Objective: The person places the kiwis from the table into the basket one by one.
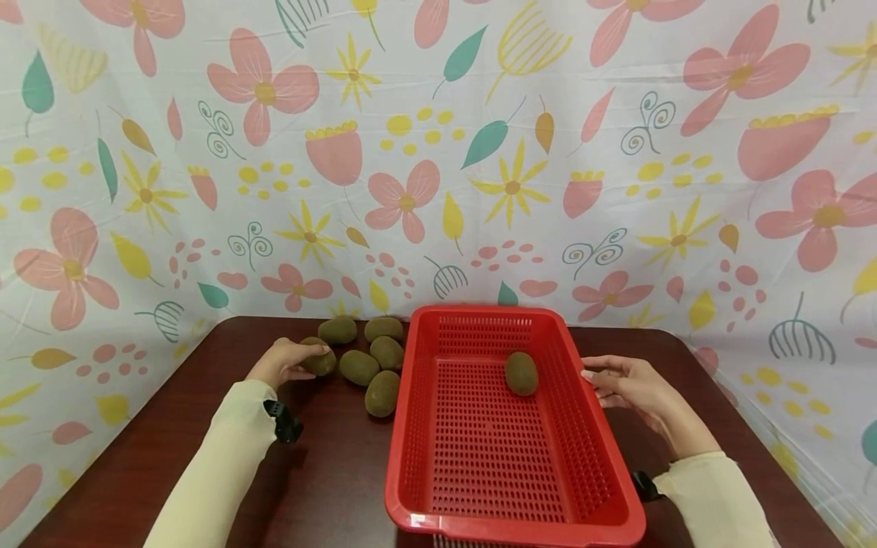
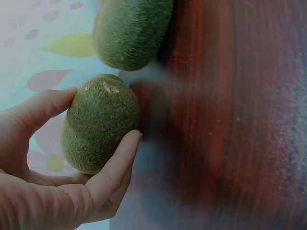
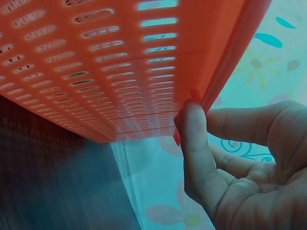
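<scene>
My left hand (image 1: pixel 289 361) grips a brown fuzzy kiwi (image 2: pixel 100 125) between thumb and fingers, left of the other kiwis. In the left wrist view a second kiwi (image 2: pixel 132 33) lies just beyond it. At the basket's right side, my right hand (image 1: pixel 633 388) pinches the rim of the red plastic basket (image 1: pixel 603 426), fingers under the lip, as the right wrist view (image 3: pixel 230 167) shows from below. One kiwi (image 1: pixel 521 374) lies inside the basket, toward its far right.
Several loose kiwis (image 1: pixel 359 367) sit in a group between my left hand and the basket's left wall. Everything stands on a dark brown wooden table (image 1: pixel 329 472). A flower-patterned white sheet (image 1: pixel 438 152) hangs along the back and sides.
</scene>
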A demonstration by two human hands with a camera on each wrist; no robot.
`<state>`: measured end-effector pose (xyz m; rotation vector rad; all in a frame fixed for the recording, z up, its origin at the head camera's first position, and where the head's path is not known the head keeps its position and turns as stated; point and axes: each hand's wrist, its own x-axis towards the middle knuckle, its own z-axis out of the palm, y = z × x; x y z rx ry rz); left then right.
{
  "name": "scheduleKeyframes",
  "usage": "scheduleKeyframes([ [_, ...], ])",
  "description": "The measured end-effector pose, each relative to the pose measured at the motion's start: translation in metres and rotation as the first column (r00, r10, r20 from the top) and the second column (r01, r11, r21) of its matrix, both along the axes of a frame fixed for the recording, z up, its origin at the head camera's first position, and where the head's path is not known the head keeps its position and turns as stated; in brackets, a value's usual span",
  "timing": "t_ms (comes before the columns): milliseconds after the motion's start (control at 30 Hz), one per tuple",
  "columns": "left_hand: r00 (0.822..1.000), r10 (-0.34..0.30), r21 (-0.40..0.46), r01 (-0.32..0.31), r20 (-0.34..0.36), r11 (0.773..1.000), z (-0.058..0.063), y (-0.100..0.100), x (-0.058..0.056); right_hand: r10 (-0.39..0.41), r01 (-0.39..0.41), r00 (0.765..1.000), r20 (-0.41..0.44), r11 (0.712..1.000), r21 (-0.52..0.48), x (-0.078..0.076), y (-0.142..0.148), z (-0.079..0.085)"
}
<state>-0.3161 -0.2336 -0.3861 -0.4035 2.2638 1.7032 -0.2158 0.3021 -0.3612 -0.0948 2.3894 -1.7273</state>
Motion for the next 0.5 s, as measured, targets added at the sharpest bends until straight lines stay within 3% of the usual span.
scheduleKeyframes([
  [500,0.999,0.03,0.09,-0.026,-0.038,0.996,0.027,0.019,-0.003,-0.003,0.003,1.0,-0.002,1.0,0.016,0.001,0.0,0.0],
])
